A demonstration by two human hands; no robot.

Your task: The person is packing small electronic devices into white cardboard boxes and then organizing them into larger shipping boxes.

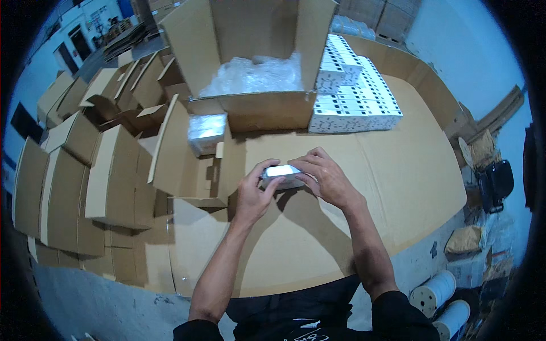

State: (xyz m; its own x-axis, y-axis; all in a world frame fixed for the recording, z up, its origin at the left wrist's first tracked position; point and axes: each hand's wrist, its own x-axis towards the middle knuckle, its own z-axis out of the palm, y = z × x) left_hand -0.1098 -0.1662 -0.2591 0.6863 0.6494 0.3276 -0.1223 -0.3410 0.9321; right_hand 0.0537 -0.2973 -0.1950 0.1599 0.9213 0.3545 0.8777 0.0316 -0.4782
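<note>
Above the cardboard-covered table, both my hands are closed around a small white box (287,181) with a shiny pale top. My left hand (254,192) grips its left end, thumb along the near side. At the right end, my right hand (330,179) pinches the box with thumb and fingers, which hide that corner. Left of my hands stands an open brown carton (172,165) with a silvery, plastic-wrapped package (206,132) at its far end; part of its inside bottom shows.
A large open carton (264,111) holding clear plastic wrap (256,74) stands behind my hands. Rows of small white boxes (355,116) are stacked at the far right. Several empty brown cartons (114,176) crowd the left. White spools (433,290) sit low at right.
</note>
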